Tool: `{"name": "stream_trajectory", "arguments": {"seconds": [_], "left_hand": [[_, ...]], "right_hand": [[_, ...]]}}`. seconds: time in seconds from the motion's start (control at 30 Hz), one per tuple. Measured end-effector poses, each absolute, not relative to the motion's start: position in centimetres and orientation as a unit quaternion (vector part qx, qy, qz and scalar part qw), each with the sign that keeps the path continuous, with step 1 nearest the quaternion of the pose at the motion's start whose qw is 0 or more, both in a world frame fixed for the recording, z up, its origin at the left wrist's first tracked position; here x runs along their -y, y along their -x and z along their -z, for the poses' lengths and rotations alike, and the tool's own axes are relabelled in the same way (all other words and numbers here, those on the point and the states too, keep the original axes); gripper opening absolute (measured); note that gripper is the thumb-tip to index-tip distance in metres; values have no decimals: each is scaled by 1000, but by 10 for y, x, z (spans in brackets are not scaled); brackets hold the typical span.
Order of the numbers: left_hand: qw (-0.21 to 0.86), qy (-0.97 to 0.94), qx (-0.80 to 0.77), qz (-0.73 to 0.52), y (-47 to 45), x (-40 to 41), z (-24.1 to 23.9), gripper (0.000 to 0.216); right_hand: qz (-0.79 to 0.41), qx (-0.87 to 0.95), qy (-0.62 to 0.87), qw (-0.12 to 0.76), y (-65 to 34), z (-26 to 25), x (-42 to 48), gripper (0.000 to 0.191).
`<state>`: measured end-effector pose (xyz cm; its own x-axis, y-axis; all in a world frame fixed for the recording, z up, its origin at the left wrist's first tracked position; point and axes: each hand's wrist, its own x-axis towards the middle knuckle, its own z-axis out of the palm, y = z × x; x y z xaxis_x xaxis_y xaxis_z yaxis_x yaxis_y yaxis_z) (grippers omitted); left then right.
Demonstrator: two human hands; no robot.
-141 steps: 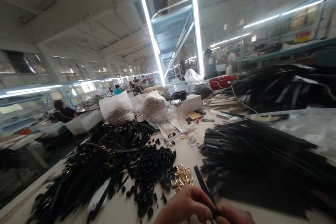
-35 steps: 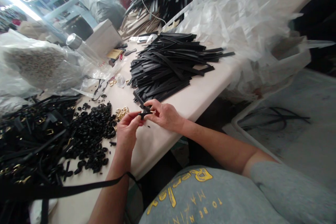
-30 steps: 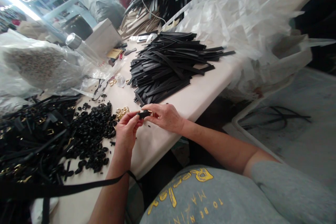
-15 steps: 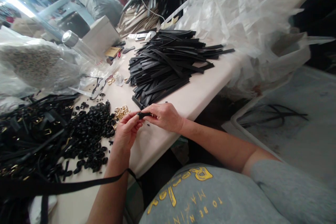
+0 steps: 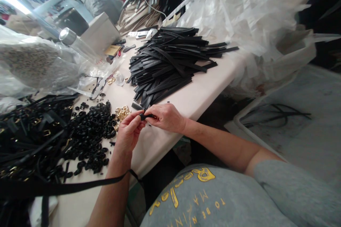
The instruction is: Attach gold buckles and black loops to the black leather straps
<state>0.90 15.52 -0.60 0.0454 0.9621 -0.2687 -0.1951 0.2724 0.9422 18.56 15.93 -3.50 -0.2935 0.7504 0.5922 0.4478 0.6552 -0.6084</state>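
Observation:
Between my two hands is a short black strap (image 5: 147, 116), with a bit of gold metal showing near the right fingers. My left hand (image 5: 129, 127) pinches its left end between thumb and fingers. The fingers of my right hand (image 5: 168, 117) are closed around its other end, which they mostly hide. Just left of my left hand lie gold buckles (image 5: 122, 112) in a small heap. Beyond them spreads a pile of small black loops (image 5: 93, 131). A large stack of flat black straps (image 5: 170, 64) lies on the table past my hands.
At far left is a tangle of black straps with buckles (image 5: 29, 142). Behind it stand a bag of small pieces (image 5: 29, 64) and a clear bottle (image 5: 77, 40). Plastic sheeting (image 5: 234, 17) covers the back right. A white bin (image 5: 293, 142) is beside the table (image 5: 207, 99).
Both hands stay nearly in place, still holding the strap. Less gold metal shows by my right fingers now. The view has shifted very slightly.

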Motion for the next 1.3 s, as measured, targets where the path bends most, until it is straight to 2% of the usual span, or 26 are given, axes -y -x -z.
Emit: {"name": "stream_trajectory", "arguments": {"seconds": [0.3,0.43,0.6,0.7,0.83,0.93,1.3], "left_hand": [[485,-467,-550,-494,-11,-151,5,26],[516,-454,-553,-472,-6,-153,4,28],[614,-387,-527,-441,-4,-157,4,33],[589,-398,-529,-463,-6,-157,6,32],[505,-452,-537,-502,-10,-154,8,29],[489,-465,-530,-514,-13,-153,8,29],[516,-471,-530,-481,-16,-152,16,21]], "right_hand": [[-180,804,371,429,-190,33,-159,12],[-170,799,356,454,-189,36,-160,9],[-197,793,330,472,-189,36,-160,9],[-238,775,374,450,-187,35,-161,6],[-303,745,420,421,-185,33,-162,29],[-345,739,416,403,-185,31,-162,45],[-371,744,386,401,-186,28,-159,61]]}}
